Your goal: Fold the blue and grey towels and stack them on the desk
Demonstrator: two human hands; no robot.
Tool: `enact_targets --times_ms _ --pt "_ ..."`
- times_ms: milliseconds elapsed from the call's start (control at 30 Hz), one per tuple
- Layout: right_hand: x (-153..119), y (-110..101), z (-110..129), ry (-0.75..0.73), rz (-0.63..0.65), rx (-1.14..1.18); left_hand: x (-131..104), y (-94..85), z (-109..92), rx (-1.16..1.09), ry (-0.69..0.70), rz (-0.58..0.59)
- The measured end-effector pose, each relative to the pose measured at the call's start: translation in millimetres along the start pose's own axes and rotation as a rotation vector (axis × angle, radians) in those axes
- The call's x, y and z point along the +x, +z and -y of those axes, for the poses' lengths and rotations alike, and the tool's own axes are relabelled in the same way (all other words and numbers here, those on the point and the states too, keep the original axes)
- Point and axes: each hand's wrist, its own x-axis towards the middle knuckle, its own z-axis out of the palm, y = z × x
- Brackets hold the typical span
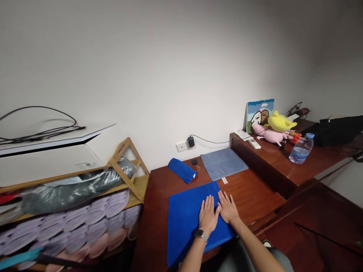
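Observation:
A bright blue cloth (pixel 184 215) lies spread out on the brown wooden desk (pixel 154 196). My left hand (pixel 208 215) rests flat on it, fingers stretched forward, with a watch on the wrist. Beside it, my right hand (pixel 227 207) lies flat near the cloth's right edge, its thumb close to the left thumb. Neither hand grips anything. Behind the spread cloth is a folded blue cloth (pixel 182 170) with a small white tag. A grey-blue cloth (pixel 224 163) lies flat at the back of the desk, its white label toward me.
On the raised surface at right stand a water bottle (pixel 301 149), plush toys (pixel 280 121), a remote control (pixel 254 144) and a picture (pixel 259 109). A charger (pixel 191 141) sits in the wall socket. A wooden rack (pixel 138 185) with purple slippers (pixel 76 217) borders the desk's left.

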Motion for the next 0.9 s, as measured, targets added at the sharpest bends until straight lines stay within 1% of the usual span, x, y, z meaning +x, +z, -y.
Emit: enact_targets --times_ms 67,200,267,333,433,533,600,633,667,733,800,900 --pt "0 1 0 0.006 -0.016 0.006 -18 -5.0 33 0.045 -0.071 -0.030" --pt "2 2 3 0.014 -0.014 -0.003 -59 -17.6 116 0.171 -0.311 -0.112" --pt "5 -1 5 0.015 -0.001 -0.007 -73 -23.0 146 0.209 -0.380 -0.146" --pt "8 -6 8 0.017 0.017 -0.009 -80 -27.4 163 0.222 -0.394 -0.163" --pt "6 -13 10 0.021 0.040 -0.002 -84 -30.3 169 0.230 -0.377 -0.176" --pt "-10 -9 8 0.011 -0.016 0.036 -92 -26.2 165 0.249 -0.335 -0.264" --pt "-26 2 3 -0.019 -0.054 0.073 -97 -20.1 156 0.247 -0.259 -0.344" --pt "-34 8 0 -0.031 -0.060 0.091 -99 -16.9 148 0.235 -0.205 -0.367" --pt "-41 14 -2 -0.037 -0.058 0.105 -98 -14.2 136 0.218 -0.146 -0.373" --pt "-51 21 -6 -0.032 -0.051 0.118 -91 -11.1 104 0.172 -0.032 -0.338" --pt "-55 23 -6 -0.027 -0.054 0.109 -75 -10.1 64 0.124 0.054 -0.270" --pt "-53 22 -6 -0.034 -0.053 0.081 -44 -7.6 9 0.060 0.123 -0.171"
